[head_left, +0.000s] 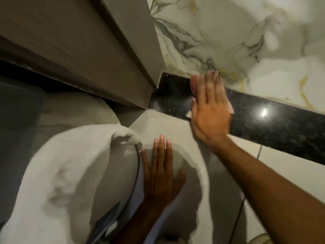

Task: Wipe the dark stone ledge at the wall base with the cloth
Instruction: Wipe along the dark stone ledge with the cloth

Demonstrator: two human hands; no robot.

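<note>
The dark speckled stone ledge (267, 124) runs from the corner at centre out to the right edge, below a white marble wall (219, 32). My right hand (209, 110) lies flat across the ledge near its left end, fingers together, pressing a pale cloth (230, 110) of which only small corners show past the palm. My left hand (161, 175) rests flat and spread on the light floor tile below, holding nothing.
A grey-brown door frame or panel (91, 50) meets the ledge at the corner. A white fabric bundle (70, 173) with a thin dark cable (137, 166) lies at lower left. A light glare spot sits on the ledge to the right.
</note>
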